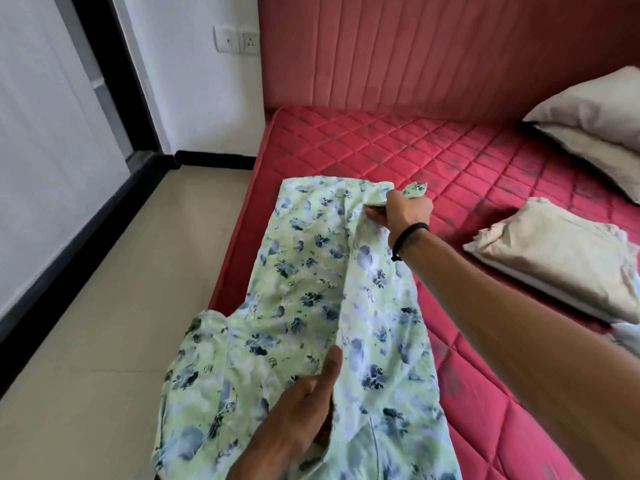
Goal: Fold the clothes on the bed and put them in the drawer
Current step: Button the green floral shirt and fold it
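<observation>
A long pale-green garment with blue flower print [304, 282] lies stretched along the left edge of the red quilted mattress [467, 168], its near end hanging toward me. One lengthwise flap is folded over the middle. My right hand [403, 211], with a black band on the wrist, pinches the far corner of that flap. At the near end my left hand [304, 400] grips the same flap's edge, thumb lying on top of the cloth. No drawer is in view.
A folded beige cloth [561, 251] lies on the mattress to the right, and two pillows [595, 126] sit at the padded red headboard [433, 53]. A bit of white fabric [628, 336] shows at the right edge. Tiled floor [121, 306] runs along the bed's left side.
</observation>
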Action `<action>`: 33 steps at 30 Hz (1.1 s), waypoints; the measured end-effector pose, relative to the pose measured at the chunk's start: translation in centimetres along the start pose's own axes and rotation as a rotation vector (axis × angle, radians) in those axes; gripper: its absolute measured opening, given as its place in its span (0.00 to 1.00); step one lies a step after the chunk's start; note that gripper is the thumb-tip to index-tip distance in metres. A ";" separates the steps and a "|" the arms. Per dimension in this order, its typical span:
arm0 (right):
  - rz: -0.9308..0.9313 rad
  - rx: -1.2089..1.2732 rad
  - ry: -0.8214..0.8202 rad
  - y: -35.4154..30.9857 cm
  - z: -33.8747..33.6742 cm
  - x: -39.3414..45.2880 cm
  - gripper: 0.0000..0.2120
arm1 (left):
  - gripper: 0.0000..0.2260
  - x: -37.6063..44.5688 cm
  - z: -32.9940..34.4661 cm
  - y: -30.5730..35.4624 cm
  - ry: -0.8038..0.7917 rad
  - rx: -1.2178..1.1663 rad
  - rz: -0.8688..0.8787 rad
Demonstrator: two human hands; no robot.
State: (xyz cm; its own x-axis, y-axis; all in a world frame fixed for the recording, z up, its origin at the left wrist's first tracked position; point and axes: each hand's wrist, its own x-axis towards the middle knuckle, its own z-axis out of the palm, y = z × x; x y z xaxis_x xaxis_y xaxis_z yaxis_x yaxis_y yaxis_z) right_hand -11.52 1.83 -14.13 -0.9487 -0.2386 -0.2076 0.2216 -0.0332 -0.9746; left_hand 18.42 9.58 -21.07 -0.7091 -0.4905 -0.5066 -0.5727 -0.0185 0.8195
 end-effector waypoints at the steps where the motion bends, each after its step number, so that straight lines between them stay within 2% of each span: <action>1: 0.020 -0.042 -0.005 1.3 1.0 0.5 0.08 | 0.28 0.5 -0.3 -0.5 -0.006 -0.025 0.008; 4: -0.003 -0.262 -0.064 4.6 2.3 1.9 0.09 | 0.24 1.2 -0.3 -2.0 0.003 -0.048 0.087; 6: -0.201 -0.589 -0.149 6.9 1.9 1.8 0.12 | 0.21 1.5 -0.2 -2.5 0.019 -0.036 0.087; 9: -0.544 -1.223 -0.319 10.3 -0.4 1.2 0.28 | 0.22 1.4 -0.3 -1.9 0.039 0.003 0.074; 10: -0.559 -1.363 -0.385 11.4 -0.9 0.7 0.31 | 0.22 1.1 -0.6 -1.7 0.032 0.030 0.067; 12: -0.466 -1.481 -0.456 12.5 -1.9 1.0 0.36 | 0.23 1.0 -1.0 -1.2 0.039 0.058 0.058; 14: -0.424 -1.516 -0.457 12.5 -1.6 1.0 0.39 | 0.23 1.2 -3.6 -1.5 0.282 0.056 0.050; 16: -0.400 -1.534 -0.473 11.8 -0.9 0.1 0.40 | 0.23 2.4 -8.1 -3.0 0.657 0.121 0.003; 17: -0.407 -1.512 -0.487 11.3 -0.4 -0.7 0.40 | 0.23 3.2 -10.6 -3.8 0.742 0.134 -0.059; 18: -0.436 -1.480 -0.501 11.1 0.0 -1.8 0.40 | 0.25 4.6 -13.1 -5.0 0.772 0.146 -0.171; 20: -0.519 -1.410 -0.580 11.3 1.1 -5.2 0.38 | 0.34 7.1 -16.9 -8.4 0.694 0.080 -0.499; 21: -0.580 -1.382 -0.638 11.6 1.7 -7.5 0.36 | 0.37 7.6 -17.7 -9.8 0.628 -0.079 -0.581; 22: -0.634 -1.368 -0.694 12.0 2.0 -9.6 0.35 | 0.37 8.0 -17.7 -11.4 0.554 -0.309 -0.596; 23: -0.685 -1.367 -0.741 12.6 2.4 -11.7 0.34 | 0.31 7.1 -17.5 -12.2 0.496 -0.479 -0.579; 25: -0.777 -1.415 -0.818 14.3 2.8 -14.6 0.34 | 0.20 6.3 -17.1 -13.3 0.406 -0.675 -0.592; 28: -0.752 -1.453 -0.891 15.8 2.8 -16.3 0.37 | 0.14 6.4 -18.0 -13.5 0.501 -0.940 -0.576; 30: -0.653 -1.374 -0.913 14.8 2.8 -16.6 0.37 | 0.06 6.8 -18.8 -12.2 0.717 -1.064 -0.473; 31: -0.597 -1.296 -0.915 13.4 2.9 -16.8 0.37 | 0.05 6.4 -19.0 -10.9 0.874 -1.010 -0.386; 33: -0.476 -1.046 -0.896 9.9 2.9 -17.4 0.36 | 0.04 4.9 -18.5 -7.2 1.140 -0.687 -0.069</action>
State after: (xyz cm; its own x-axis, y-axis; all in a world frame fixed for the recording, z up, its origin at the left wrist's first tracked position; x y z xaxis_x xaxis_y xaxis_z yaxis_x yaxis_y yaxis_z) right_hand 7.82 2.79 -19.96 -0.3408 -0.9331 -0.1144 -0.7007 0.3333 -0.6309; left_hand 26.67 -8.77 -24.55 0.2443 -0.9144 -0.3229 -0.0321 -0.3404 0.9397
